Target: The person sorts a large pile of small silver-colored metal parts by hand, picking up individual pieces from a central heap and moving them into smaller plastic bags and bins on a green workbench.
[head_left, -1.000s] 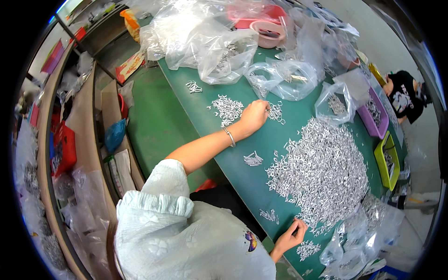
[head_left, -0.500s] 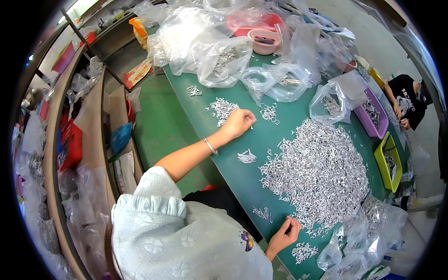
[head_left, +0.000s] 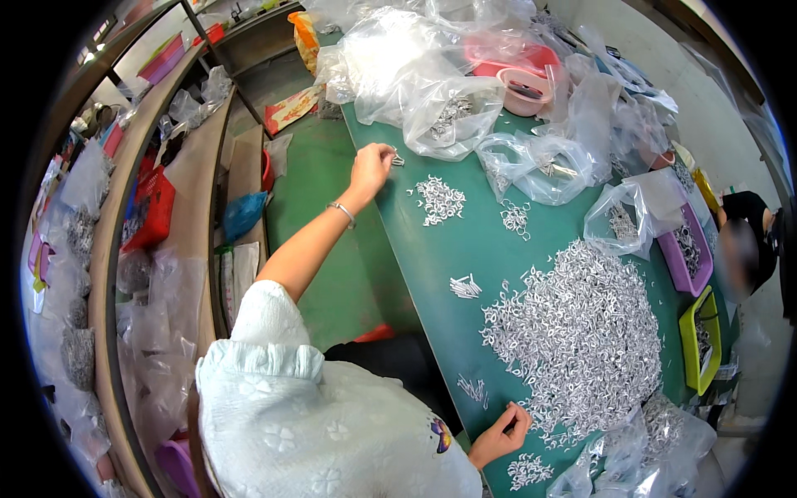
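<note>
A worker's left hand (head_left: 370,163) pinches a small metal clip (head_left: 397,155) above the green table's (head_left: 465,249) far corner; its long axis is too small to tell. The right hand (head_left: 502,430), fingers curled, picks at the big pile of clips (head_left: 581,332).

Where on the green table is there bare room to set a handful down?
Bare green table lies between the small pile, the short row of pieces and the big pile. The far end is crowded with plastic bags.

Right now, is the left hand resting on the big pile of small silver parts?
No, the left hand is stretched out to the far edge of the green table, well apart from the big pile of silver parts.
</note>
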`<move>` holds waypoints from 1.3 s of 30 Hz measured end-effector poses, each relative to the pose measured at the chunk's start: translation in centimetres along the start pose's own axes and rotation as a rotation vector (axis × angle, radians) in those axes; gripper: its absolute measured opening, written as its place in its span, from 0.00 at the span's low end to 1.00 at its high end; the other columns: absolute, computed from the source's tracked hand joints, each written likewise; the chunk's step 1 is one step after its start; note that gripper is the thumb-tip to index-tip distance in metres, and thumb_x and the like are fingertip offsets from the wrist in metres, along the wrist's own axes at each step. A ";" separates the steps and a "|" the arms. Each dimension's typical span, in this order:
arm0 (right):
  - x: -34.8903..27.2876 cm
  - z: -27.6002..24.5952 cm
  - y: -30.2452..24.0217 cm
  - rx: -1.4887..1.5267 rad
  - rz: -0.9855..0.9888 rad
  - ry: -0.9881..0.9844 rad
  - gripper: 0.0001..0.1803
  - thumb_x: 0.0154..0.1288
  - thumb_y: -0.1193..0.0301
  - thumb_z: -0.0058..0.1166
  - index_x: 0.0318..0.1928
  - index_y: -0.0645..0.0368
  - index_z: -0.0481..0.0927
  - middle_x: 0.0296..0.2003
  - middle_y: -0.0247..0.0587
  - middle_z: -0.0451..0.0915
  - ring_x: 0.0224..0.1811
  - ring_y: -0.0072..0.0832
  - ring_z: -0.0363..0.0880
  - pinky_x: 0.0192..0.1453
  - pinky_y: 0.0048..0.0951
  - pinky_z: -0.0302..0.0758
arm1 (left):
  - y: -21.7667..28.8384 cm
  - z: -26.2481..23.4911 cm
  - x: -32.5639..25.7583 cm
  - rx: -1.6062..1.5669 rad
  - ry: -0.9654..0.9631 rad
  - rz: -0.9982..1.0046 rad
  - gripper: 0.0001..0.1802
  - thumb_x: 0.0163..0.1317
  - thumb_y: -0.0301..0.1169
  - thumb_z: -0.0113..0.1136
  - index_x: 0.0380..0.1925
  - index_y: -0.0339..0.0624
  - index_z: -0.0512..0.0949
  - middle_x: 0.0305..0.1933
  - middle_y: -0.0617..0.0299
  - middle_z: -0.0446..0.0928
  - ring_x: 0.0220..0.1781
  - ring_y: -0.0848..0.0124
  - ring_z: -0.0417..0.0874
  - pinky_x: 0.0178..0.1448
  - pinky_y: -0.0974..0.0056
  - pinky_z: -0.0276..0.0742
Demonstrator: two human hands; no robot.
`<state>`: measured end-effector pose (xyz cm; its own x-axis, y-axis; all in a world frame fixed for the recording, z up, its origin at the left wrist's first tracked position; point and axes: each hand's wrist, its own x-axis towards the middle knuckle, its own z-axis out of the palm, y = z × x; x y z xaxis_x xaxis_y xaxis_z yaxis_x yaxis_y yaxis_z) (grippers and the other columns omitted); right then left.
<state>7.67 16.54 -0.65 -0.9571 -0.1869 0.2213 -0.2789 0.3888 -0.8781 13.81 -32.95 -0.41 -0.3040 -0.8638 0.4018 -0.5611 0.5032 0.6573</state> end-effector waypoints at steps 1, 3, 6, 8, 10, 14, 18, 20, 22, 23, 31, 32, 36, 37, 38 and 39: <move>0.1 0.2 0.2 0.001 -0.018 -0.007 0.04 0.63 0.81 0.50 0.34 0.68 0.79 0.32 0.44 0.77 0.35 0.34 0.74 0.37 0.31 0.70 | -0.6 0.2 1.1 -0.001 0.023 -0.005 0.07 0.57 0.26 0.60 0.34 0.36 0.83 0.35 0.47 0.82 0.37 0.54 0.84 0.44 0.56 0.79; 0.0 0.0 1.2 -0.029 -0.036 0.001 0.04 0.63 0.81 0.51 0.34 0.69 0.79 0.32 0.45 0.77 0.35 0.35 0.74 0.37 0.31 0.70 | -2.4 1.4 2.9 0.010 0.069 0.133 0.07 0.57 0.27 0.59 0.34 0.36 0.83 0.36 0.46 0.82 0.39 0.51 0.83 0.47 0.54 0.78; 0.2 0.2 1.3 0.007 -0.019 0.028 0.04 0.64 0.82 0.50 0.34 0.70 0.78 0.34 0.44 0.77 0.36 0.31 0.75 0.40 0.28 0.71 | -4.4 2.9 3.8 0.164 -0.021 0.110 0.09 0.58 0.30 0.57 0.32 0.37 0.81 0.38 0.49 0.79 0.44 0.51 0.79 0.50 0.52 0.74; 0.4 0.0 1.0 0.030 -0.010 0.042 0.03 0.65 0.83 0.49 0.35 0.71 0.77 0.35 0.42 0.76 0.36 0.26 0.73 0.42 0.24 0.70 | -5.1 3.8 3.2 0.190 0.113 0.221 0.10 0.58 0.29 0.60 0.38 0.38 0.80 0.45 0.50 0.77 0.50 0.51 0.76 0.55 0.53 0.72; 0.8 -0.3 1.1 0.045 -0.018 0.084 0.03 0.65 0.83 0.49 0.35 0.71 0.77 0.34 0.41 0.76 0.35 0.25 0.72 0.41 0.23 0.70 | -4.5 4.7 1.5 -0.076 0.238 0.202 0.12 0.58 0.25 0.60 0.43 0.36 0.79 0.45 0.49 0.76 0.50 0.54 0.76 0.56 0.56 0.71; 2.7 -1.1 1.4 -0.053 -0.018 0.183 0.03 0.64 0.80 0.52 0.36 0.68 0.78 0.34 0.42 0.78 0.35 0.27 0.73 0.40 0.25 0.70 | 7.1 3.5 -7.8 -0.393 0.148 0.162 0.09 0.56 0.18 0.56 0.38 0.37 0.77 0.43 0.57 0.74 0.47 0.64 0.75 0.52 0.65 0.69; 7.0 -2.1 2.4 -0.171 0.032 0.139 0.05 0.64 0.78 0.54 0.39 0.67 0.80 0.37 0.46 0.80 0.40 0.36 0.77 0.48 0.33 0.72 | 14.7 4.1 -13.4 -0.648 -0.427 0.475 0.14 0.56 0.18 0.58 0.43 0.39 0.76 0.49 0.55 0.72 0.52 0.62 0.74 0.56 0.63 0.69; 10.2 -2.1 1.8 -0.262 -0.057 0.076 0.10 0.62 0.77 0.55 0.44 0.65 0.79 0.42 0.48 0.80 0.46 0.41 0.76 0.53 0.35 0.71 | 19.8 5.1 -12.7 -0.622 -0.855 0.679 0.16 0.58 0.21 0.60 0.48 0.40 0.75 0.54 0.53 0.71 0.57 0.58 0.73 0.60 0.59 0.69; 13.0 -1.9 1.6 -0.390 -0.185 0.049 0.15 0.61 0.75 0.57 0.48 0.64 0.77 0.48 0.48 0.78 0.52 0.44 0.74 0.58 0.38 0.69 | 23.1 7.5 -13.3 -0.576 -1.012 0.859 0.19 0.59 0.25 0.62 0.52 0.41 0.74 0.58 0.52 0.71 0.61 0.53 0.71 0.63 0.55 0.67; 14.4 -1.5 1.8 -0.432 -0.234 0.041 0.17 0.60 0.74 0.57 0.51 0.64 0.76 0.51 0.48 0.78 0.56 0.44 0.73 0.61 0.39 0.67 | 24.3 9.1 -13.9 -0.545 -1.016 0.940 0.21 0.59 0.27 0.63 0.53 0.41 0.74 0.60 0.52 0.70 0.63 0.53 0.70 0.64 0.54 0.66; 19.1 1.8 4.2 -0.681 -0.216 -0.019 0.26 0.61 0.65 0.60 0.59 0.61 0.74 0.66 0.50 0.64 0.71 0.50 0.56 0.71 0.49 0.55 | 27.9 17.7 -17.6 -0.164 -0.842 1.098 0.28 0.59 0.36 0.63 0.60 0.42 0.71 0.70 0.48 0.60 0.73 0.44 0.56 0.70 0.39 0.54; 18.2 1.5 4.1 -0.673 -0.225 -0.087 0.27 0.61 0.65 0.60 0.59 0.61 0.73 0.67 0.51 0.63 0.72 0.50 0.55 0.71 0.50 0.55 | 27.3 17.2 -17.8 -0.189 -0.843 1.183 0.27 0.59 0.35 0.63 0.59 0.43 0.72 0.69 0.49 0.62 0.73 0.45 0.56 0.70 0.41 0.55; 17.5 -0.8 3.1 -0.612 -0.244 -0.186 0.21 0.60 0.68 0.60 0.54 0.60 0.77 0.59 0.49 0.72 0.66 0.47 0.65 0.68 0.45 0.60 | 25.1 15.9 -18.1 -0.245 -0.862 1.337 0.22 0.59 0.30 0.61 0.55 0.40 0.74 0.63 0.50 0.67 0.69 0.47 0.61 0.68 0.42 0.59; 18.6 -1.6 3.5 -0.555 -0.243 -0.161 0.19 0.60 0.69 0.60 0.51 0.61 0.78 0.56 0.49 0.74 0.63 0.46 0.68 0.66 0.44 0.62 | 26.0 16.4 -17.8 -0.319 -0.879 1.256 0.22 0.59 0.29 0.61 0.54 0.39 0.74 0.62 0.50 0.68 0.67 0.48 0.63 0.67 0.43 0.59; 19.5 -2.2 3.9 -0.498 -0.234 -0.134 0.17 0.60 0.70 0.60 0.49 0.61 0.79 0.53 0.49 0.77 0.60 0.45 0.71 0.64 0.44 0.64 | 27.2 16.9 -17.2 -0.392 -0.900 1.178 0.22 0.58 0.29 0.61 0.54 0.39 0.74 0.61 0.50 0.68 0.66 0.49 0.65 0.67 0.44 0.60; 21.3 -2.3 3.0 -0.482 -0.297 -0.041 0.15 0.60 0.72 0.59 0.47 0.63 0.79 0.46 0.48 0.80 0.52 0.45 0.75 0.60 0.42 0.67 | 28.3 17.4 -16.6 -0.457 -0.920 1.097 0.21 0.58 0.28 0.61 0.53 0.38 0.74 0.61 0.50 0.69 0.65 0.50 0.67 0.66 0.44 0.60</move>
<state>-13.74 15.78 2.36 -0.8308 -0.3828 0.4041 -0.5494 0.6802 -0.4852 -10.43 -4.86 0.39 -0.8639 0.3104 0.3967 0.4886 0.7075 0.5106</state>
